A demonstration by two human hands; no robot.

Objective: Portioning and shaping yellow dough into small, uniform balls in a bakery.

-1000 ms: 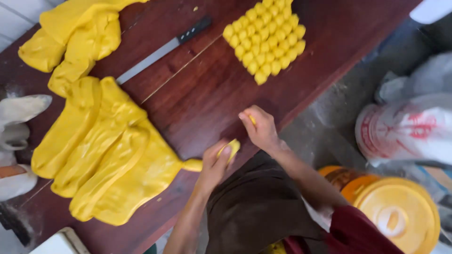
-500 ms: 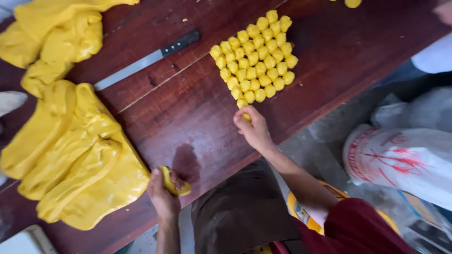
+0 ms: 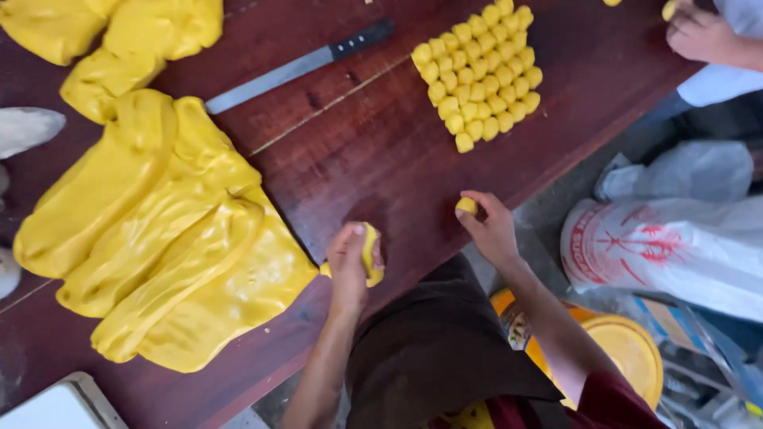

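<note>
Gripping a lump of yellow dough [image 3: 371, 256], my left hand [image 3: 350, 262] is curled tight round it at the near edge of the dark wooden counter [image 3: 373, 159]. Beside it my right hand [image 3: 489, 230] pinches a small dough ball [image 3: 466, 206] in its fingertips. Big dough sheets [image 3: 159, 238] lie left; a block of finished balls [image 3: 481, 71] and a knife [image 3: 298, 67] sit farther off.

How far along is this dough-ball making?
Done: a block of small yellow balls sits in rows on the wooden table. In hand: the right hand pinches one ball; the left hand grips a dough lump. Left: big slabs of yellow dough beside a knife.
</note>
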